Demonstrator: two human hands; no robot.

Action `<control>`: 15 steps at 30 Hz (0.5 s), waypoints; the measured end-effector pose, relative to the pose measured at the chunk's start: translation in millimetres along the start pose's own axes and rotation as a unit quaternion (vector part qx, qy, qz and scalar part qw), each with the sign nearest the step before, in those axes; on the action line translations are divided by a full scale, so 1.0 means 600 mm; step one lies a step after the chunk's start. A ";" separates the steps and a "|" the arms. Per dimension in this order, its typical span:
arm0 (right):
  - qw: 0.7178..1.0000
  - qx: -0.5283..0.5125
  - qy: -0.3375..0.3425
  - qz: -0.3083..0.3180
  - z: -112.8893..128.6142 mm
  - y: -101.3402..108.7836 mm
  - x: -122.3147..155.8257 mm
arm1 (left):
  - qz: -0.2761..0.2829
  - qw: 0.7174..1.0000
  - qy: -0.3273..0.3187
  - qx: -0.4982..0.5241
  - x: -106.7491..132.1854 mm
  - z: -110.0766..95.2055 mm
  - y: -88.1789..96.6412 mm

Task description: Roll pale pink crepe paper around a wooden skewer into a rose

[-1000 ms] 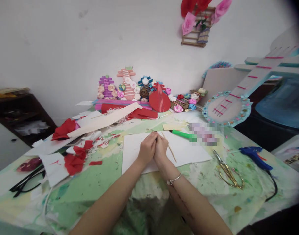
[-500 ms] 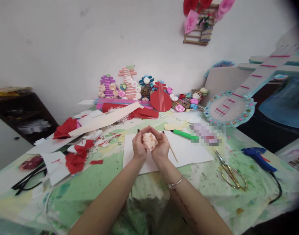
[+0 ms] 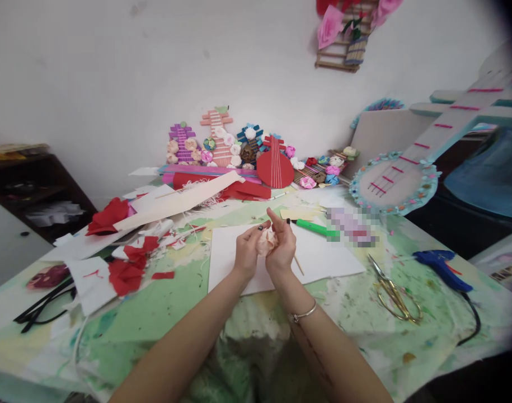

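Note:
A pale pink paper flower sits between my two hands, above a white sheet on the table. My left hand grips its left side, thumb and fingers pressed against the petals. My right hand is cupped round the right side, fingers pointing up and away from me. The palms hide part of the flower. Just beyond my right hand a thin wooden stick lies on the sheet, partly covered by that hand. A green pen lies at the sheet's far edge.
Gold-handled scissors and a blue glue gun with a black cord lie on the right. Red paper scraps and black glasses are on the left. Flower-trimmed instrument models, one a red lute, stand along the wall.
My hands have shifted slightly right and turned the flower. The left fingers now pinch its side, where both hands were cupped evenly around it before. The view has tilted slightly.

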State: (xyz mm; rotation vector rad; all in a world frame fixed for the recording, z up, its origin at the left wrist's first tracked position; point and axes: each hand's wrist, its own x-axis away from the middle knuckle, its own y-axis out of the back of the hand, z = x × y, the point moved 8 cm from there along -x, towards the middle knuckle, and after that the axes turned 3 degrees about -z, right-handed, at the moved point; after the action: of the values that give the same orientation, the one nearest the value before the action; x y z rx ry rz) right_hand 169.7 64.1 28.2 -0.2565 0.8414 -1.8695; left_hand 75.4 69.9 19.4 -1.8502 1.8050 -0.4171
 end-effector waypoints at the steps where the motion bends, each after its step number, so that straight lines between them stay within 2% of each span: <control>1: 1.000 0.000 0.000 -0.002 -0.001 0.002 -0.002 | 0.002 1.000 0.007 0.010 -0.001 0.002 0.001; 4: 1.000 -0.008 -0.002 -0.017 -0.001 0.008 -0.008 | 0.015 0.996 0.067 0.057 -0.005 0.018 0.003; 8: 0.999 -0.006 0.000 -0.045 0.006 0.017 -0.018 | 0.086 0.977 0.178 0.084 0.003 0.040 -0.012; 11: 0.999 -0.010 -0.007 -0.049 0.010 0.021 -0.026 | 0.120 0.973 0.180 0.078 0.008 0.032 -0.018; 15: 0.998 -0.004 0.000 -0.057 0.015 0.030 -0.038 | 0.125 0.972 0.178 0.086 0.010 0.021 -0.016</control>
State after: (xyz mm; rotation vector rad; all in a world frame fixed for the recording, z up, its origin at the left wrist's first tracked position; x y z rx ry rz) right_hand 197.7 75.7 27.5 -0.3160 0.8506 -1.9722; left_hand 90.9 65.5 13.5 -1.4747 2.1283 -0.8225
